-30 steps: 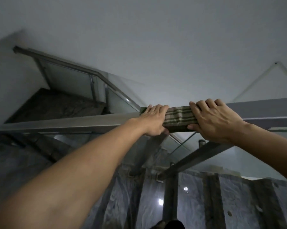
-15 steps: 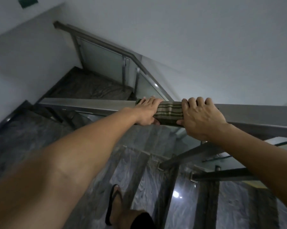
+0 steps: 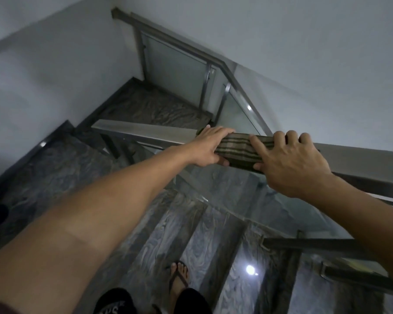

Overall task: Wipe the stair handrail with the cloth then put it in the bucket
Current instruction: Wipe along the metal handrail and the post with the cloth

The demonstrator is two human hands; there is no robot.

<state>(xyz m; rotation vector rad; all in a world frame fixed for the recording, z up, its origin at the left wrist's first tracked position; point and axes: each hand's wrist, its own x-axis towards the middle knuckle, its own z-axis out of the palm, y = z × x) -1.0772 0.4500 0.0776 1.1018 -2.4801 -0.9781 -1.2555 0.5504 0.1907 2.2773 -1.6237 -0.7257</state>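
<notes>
Hands on cloth, handrail, marble stairs

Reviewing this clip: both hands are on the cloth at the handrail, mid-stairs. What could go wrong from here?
1. Both the left hand and right hand press the cloth on the handrail, so neither grips bare rail; if the cloth slides, support may go.
2. The foot wears an open sandal on glossy stairs; a slip seems possible.
3. No bucket is in view, so the cloth may have to be carried along the stairs.
</notes>
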